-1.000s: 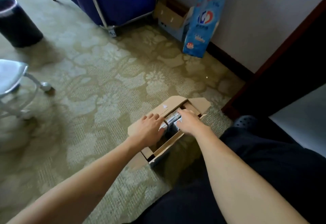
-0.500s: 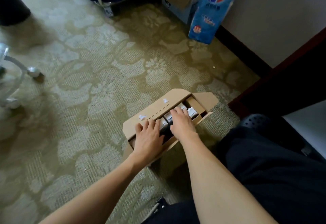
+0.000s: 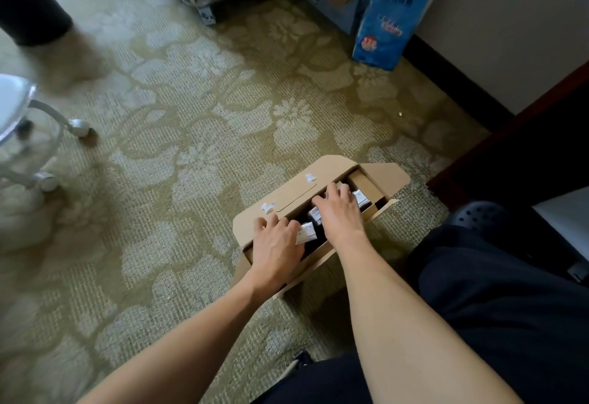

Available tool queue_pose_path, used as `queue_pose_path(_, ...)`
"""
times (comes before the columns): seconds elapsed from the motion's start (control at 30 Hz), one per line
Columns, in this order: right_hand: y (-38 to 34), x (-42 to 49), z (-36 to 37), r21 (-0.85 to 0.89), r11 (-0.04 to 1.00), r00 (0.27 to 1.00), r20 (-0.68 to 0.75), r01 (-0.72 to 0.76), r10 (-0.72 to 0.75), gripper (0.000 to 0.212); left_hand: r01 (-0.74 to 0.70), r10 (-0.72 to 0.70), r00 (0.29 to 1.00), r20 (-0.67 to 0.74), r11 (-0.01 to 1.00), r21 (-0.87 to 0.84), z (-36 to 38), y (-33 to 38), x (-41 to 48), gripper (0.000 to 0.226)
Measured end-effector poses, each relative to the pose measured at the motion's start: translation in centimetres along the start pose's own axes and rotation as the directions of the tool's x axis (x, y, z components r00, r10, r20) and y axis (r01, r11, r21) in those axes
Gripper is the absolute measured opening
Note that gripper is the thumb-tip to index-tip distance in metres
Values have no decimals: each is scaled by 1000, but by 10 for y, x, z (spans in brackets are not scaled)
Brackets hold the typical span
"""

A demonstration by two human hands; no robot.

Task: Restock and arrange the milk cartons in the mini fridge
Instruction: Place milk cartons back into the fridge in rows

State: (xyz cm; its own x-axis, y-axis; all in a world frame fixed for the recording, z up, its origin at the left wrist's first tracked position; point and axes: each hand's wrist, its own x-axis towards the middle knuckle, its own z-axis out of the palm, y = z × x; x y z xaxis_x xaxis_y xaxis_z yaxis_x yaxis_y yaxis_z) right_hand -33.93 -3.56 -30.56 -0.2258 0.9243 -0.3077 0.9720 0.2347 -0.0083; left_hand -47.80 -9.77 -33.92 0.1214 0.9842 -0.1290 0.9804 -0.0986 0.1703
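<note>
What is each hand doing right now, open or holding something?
Left hand: open, fingers resting on the cardboard box flap.
Right hand: fingers down among the milk cartons; a hold cannot be told.

Open carpet [image 3: 159, 180] lay left of the box [image 3: 318, 255]; its raised flap [image 3: 299, 187] walled the upper-left side. Dark furniture [image 3: 526, 155] and a leg [image 3: 494, 292] crowded the right. The left hand [image 3: 275, 247] and right hand [image 3: 341, 214] covered the opening.
</note>
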Motion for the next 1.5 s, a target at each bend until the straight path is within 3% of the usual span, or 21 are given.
queue_pose_path(0.13, -6, -8, -6, 69, 994, 996, -15, 87, -86, 49, 12, -9, 999, 46, 998, -64, -19, -5, -10, 20)
queue_pose_path(0.27, -6, -19, -21, 225, 967, 992, -55, 120, -110, 38, -6, 7, 1000, 21, 997, -80, -42, -20, -20, 27)
queue_pose_path(0.47, 3, -42, -71, 352, 929, 994, -50, 109, -97, 27, -86, 78, 992, -99, 993, -79, -98, -23, -22, 57)
queue_pose_path(0.63, 29, -72, -120, 409, 910, 992, -128, 66, -14, 28, -195, 173, 973, -151, 970, -143, -148, -6, -18, 52)
queue_pose_path(0.73, 58, -95, -152, 445, 895, 982, -176, 22, 63, 26, -274, 247, 953, -173, 949, -155, -178, 16, -9, 37)
queue_pose_path(1.07, 195, -194, -224, 500, 861, 886, -349, -98, 304, 28, -553, 521, 825, -219, 825, -118, -248, 157, 42, 26)
queue_pose_path(1.37, 310, -254, -176, 529, 816, 812, -356, -232, 462, 27, -749, 743, 662, -99, 650, -129, -227, 304, 79, 29)
queue_pose_path(1.5, 360, -262, -140, 537, 787, 796, -312, -302, 518, 26, -771, 779, 627, 4, 621, -141, -195, 367, 94, 32)
